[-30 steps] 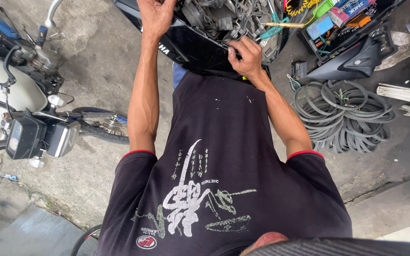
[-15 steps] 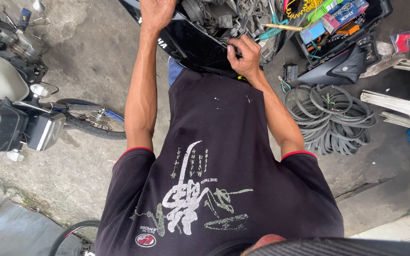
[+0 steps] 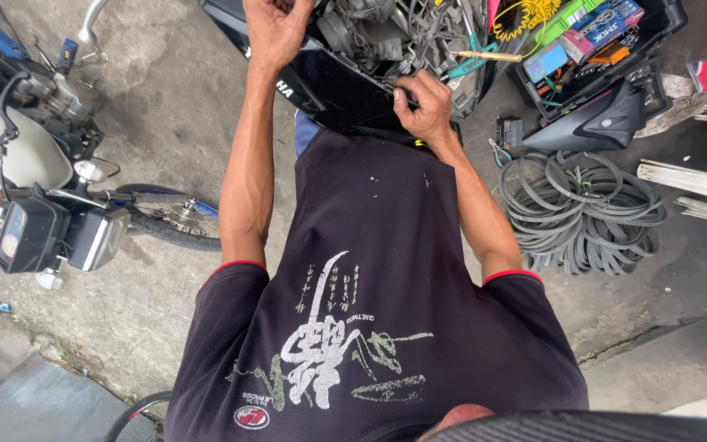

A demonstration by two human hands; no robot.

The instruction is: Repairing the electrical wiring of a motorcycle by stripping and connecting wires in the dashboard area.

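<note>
Shirt: black with pale print, nearest the camera; both arms reach up from it to the work.
Right hand: closed on the lower edge of the glossy black panel, fingers curled over the lip, seemingly to steady it.
Left hand: well apart from the right, gripping the panel's upper left edge, so the piece is braced at two corners.
Wiring and engine parts: exposed just behind the panel.
Coiled belts: heaped on the concrete floor, right side.
Parts tray: far right corner, within reach.
Motorcycle: parked at the left edge.
</note>
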